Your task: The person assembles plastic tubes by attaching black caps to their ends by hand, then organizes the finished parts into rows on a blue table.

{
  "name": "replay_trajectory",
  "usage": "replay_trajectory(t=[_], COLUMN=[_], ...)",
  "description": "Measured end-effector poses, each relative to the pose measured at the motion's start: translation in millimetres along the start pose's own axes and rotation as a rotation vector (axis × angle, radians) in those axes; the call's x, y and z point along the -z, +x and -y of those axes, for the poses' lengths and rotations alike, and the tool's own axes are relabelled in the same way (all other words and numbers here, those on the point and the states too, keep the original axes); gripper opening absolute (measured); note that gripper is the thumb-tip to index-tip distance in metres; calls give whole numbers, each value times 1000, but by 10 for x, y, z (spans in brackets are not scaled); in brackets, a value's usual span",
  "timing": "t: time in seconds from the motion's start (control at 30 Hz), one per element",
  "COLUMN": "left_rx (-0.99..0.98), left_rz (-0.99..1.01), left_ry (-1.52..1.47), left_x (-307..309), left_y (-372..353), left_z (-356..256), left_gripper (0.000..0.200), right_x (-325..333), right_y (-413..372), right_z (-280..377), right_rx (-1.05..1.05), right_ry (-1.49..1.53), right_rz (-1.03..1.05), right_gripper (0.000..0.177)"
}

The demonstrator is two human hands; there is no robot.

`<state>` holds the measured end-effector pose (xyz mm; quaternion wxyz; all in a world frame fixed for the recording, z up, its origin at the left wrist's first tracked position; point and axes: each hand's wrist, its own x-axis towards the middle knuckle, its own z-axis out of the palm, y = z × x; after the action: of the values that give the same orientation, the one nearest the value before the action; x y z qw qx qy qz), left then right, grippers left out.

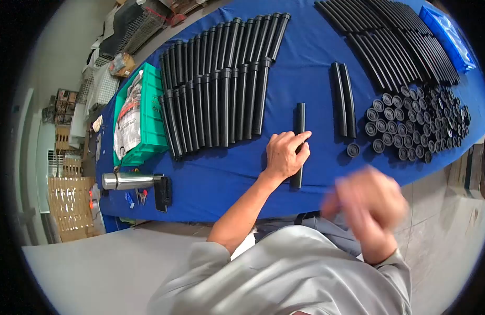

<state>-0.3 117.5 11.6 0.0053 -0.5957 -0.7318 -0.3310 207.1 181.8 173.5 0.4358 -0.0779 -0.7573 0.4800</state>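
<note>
My left hand point(285, 156) is closed around the middle of a black tube point(301, 116), which lies lengthwise on the blue cloth. Both ends of the tube show beyond the fingers. Smeared by motion, my right hand point(369, 207) is over the table's near edge, and whether it holds anything cannot be made out. A single round black cap point(352, 150) lies between the hands and a pair of black tubes point(343, 100). Farther right is a cluster of similar round caps point(400, 123).
Two rows of capped black tubes point(221, 84) lie left of centre. More tubes point(384, 47) fill the far right, beside a blue tray point(447, 37). On the left are a green crate point(156, 115), a steel flask point(128, 181) and a black phone-like object point(162, 193).
</note>
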Motion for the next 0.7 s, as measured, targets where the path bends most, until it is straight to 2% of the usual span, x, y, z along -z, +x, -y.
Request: replay_trajectory(t=[0.07, 0.1, 0.17, 0.23, 0.33, 0.47, 0.5, 0.57, 0.6, 0.63, 0.7], left_rx=[4, 1, 2, 3, 17, 18, 3, 168, 203, 318, 727], left_rz=[-21, -30, -44, -45, -52, -178, -131, -108, -172, -210, -272], left_ry=[-7, -9, -27, -22, -32, -205, -200, -279, -339, -371, -673], left_x=[2, -1, -7, 1, 37, 118, 257, 464, 541, 607, 743], left_y=[-5, 4, -11, -11, -9, -86, -151, -384, -477, -618, -923], left_z=[-10, -12, -12, -1, -26, -56, -112, -238, -297, -320, -321], left_gripper=[27, 27, 27, 27, 30, 35, 36, 36, 35, 32, 31], right_x=[-325, -451, -507, -669, -661, -686, -688, -669, -687, -692, -692], right_y=[-51, -168, -270, -436, -514, -472, -435, -453, -463, -477, -452], right_z=[-548, -900, -1204, -1440, -1567, -1574, -1570, -1488, -1522, -1506, -1448], right_rx=[-228, -207, -124, -259, -345, -303, -301, -332, -258, -250, -215], right_ry=[-40, -49, -256, -153, -201, -205, -203, -197, -207, -198, -166], right_rz=[-193, -239, -213, -370, -310, -245, -207, -126, -75, -18, 89], right_gripper=[22, 24, 25, 23, 22, 22, 23, 25, 27, 27, 28])
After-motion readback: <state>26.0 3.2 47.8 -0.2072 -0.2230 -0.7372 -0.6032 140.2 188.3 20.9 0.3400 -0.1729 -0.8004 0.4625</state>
